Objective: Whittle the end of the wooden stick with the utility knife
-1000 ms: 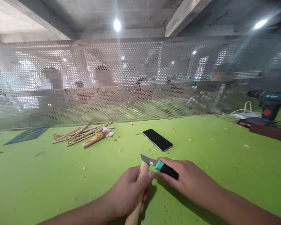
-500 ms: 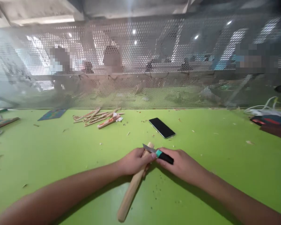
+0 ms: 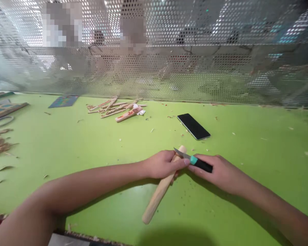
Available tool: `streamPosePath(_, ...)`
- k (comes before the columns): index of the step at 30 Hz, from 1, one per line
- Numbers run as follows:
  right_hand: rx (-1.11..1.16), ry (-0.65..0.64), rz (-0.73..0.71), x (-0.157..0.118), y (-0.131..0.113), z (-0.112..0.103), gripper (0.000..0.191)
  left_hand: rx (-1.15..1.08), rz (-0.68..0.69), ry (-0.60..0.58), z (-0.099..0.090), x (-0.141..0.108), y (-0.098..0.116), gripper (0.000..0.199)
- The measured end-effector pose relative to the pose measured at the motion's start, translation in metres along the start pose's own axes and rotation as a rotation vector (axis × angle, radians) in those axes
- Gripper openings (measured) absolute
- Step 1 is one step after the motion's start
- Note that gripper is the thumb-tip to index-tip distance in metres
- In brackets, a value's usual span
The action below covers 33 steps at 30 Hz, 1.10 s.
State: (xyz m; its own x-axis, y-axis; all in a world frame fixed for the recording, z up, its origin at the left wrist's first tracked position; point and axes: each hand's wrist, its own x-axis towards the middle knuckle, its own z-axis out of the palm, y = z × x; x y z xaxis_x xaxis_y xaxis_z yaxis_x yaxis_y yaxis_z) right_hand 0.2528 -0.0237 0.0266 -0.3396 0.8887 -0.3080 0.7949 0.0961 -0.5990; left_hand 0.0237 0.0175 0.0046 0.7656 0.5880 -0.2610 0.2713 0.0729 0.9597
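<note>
Seemingly to steady the stick (image 3: 159, 195) near the phone (image 3: 194, 126), the left hand (image 3: 161, 165) is clasping its far end with curled fingers, while the right hand (image 3: 220, 172) is tightly gripping the knife (image 3: 202, 164) crosswise for control.

No legible text, label, brand, number or sign — nothing readable on any surface.

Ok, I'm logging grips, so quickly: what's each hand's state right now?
Left hand: closed around the wooden stick.
Right hand: closed on the handle of the knife.
</note>
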Motion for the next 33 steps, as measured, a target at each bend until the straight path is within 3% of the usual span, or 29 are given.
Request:
streamPosePath(13,0.036,-0.032,-0.104,-0.003,0.003,-0.001,0.056,0.039,0.025,-0.020,-0.001,-0.001,-0.001,0.054)
streamPosePath(20,0.029,-0.038,-0.151,-0.008,-0.002,-0.004,0.042,0.068,0.064,0.010,-0.003,-0.004,0.002,0.046)
streamPosePath(25,0.029,-0.013,-0.173,-0.008,-0.005,0.002,0.033,0.044,0.054,-0.035,-0.005,-0.005,0.003,0.049)
streamPosePath(33,-0.009,0.071,-0.116,-0.008,-0.013,0.014,0.038,-0.093,-0.056,0.018,-0.005,-0.010,-0.004,0.052)
